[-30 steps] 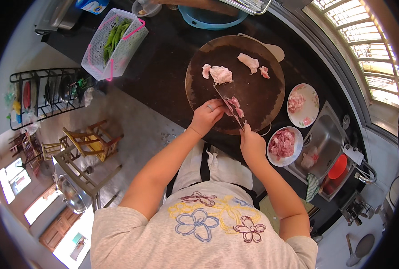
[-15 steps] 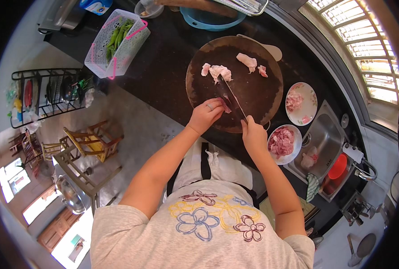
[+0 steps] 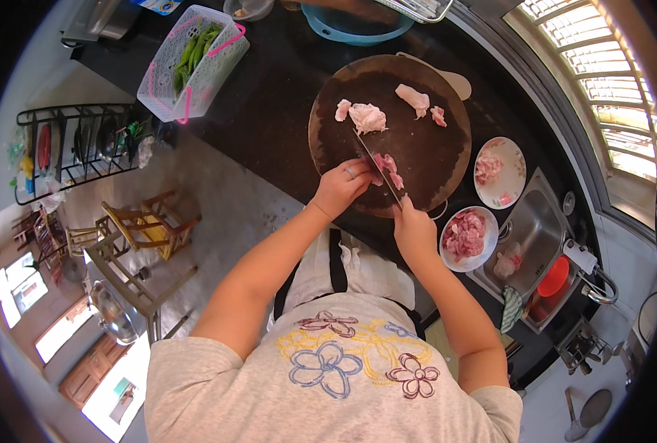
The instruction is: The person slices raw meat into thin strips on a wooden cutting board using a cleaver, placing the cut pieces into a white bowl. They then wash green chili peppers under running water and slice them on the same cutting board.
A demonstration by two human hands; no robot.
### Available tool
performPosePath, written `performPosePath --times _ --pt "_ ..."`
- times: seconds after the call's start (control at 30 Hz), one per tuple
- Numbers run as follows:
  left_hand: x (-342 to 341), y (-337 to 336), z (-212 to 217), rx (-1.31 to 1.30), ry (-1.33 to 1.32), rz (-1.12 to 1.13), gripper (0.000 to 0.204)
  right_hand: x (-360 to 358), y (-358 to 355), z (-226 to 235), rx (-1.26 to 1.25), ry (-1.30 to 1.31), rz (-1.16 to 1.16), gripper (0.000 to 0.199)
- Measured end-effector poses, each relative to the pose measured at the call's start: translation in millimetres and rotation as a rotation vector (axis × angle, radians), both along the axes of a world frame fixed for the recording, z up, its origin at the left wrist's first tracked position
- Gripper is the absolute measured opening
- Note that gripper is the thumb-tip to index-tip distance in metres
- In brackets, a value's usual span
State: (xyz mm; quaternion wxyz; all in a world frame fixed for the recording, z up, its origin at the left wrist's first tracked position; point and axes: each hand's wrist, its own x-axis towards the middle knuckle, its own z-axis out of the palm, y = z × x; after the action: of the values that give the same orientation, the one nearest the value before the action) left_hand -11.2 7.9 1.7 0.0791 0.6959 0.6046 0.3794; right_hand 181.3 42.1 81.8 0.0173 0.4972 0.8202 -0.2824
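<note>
While the left hand (image 3: 341, 186) pins a small pink piece of raw meat (image 3: 389, 169) against the near part of the round, dark wooden chopping board (image 3: 417, 159), the right hand (image 3: 415, 227) holds the handle of a cleaver (image 3: 378, 165), whose blade runs up and away from the person across that meat. Left fingers (image 3: 358, 171) are curled and pressed together on the meat just beside the blade, a ring showing on one of them; the right fingers are wrapped tight around the handle at the board's near rim. By the look of it, slicing is the step in hand, and it is well under way: three more pale chunks (image 3: 367, 117) wait at the far side of the board, while a white plate of cut meat (image 3: 466, 238) sits on the black counter (image 3: 269, 96) near the right hand, and a second plate (image 3: 499, 172) with less on it lies just beyond. A steel sink (image 3: 531, 244) stands to the right, and a white basket of green beans (image 3: 192, 60) stands far left. A next cut would likely call for keeping the fingertips tucked back from the edge, since the blade works touching-close to them.
</note>
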Motion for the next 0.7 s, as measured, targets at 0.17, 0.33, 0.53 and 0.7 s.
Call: performPosePath --times 0.17,0.33,0.53,0.7 --pt "-1.2 1.4 4.8 -0.027 -0.005 0.006 0.019 -42.8 17.6 -22.1 0.081 0.001 0.022 0.019" --pt "-2.2 -2.9 -0.5 -0.065 0.007 0.01 0.02 -10.9 0.1 -10.6 0.004 -0.079 0.013 0.018" --pt "-4.4 6.0 2.7 -0.011 -0.007 0.039 0.021 -33.4 9.0 -31.8 0.138 0.005 0.013 0.01" --pt "-0.4 5.5 6.8 -0.01 -0.005 0.059 0.021 -38.2 14.2 -33.9 0.133 0.042 0.007 0.016"
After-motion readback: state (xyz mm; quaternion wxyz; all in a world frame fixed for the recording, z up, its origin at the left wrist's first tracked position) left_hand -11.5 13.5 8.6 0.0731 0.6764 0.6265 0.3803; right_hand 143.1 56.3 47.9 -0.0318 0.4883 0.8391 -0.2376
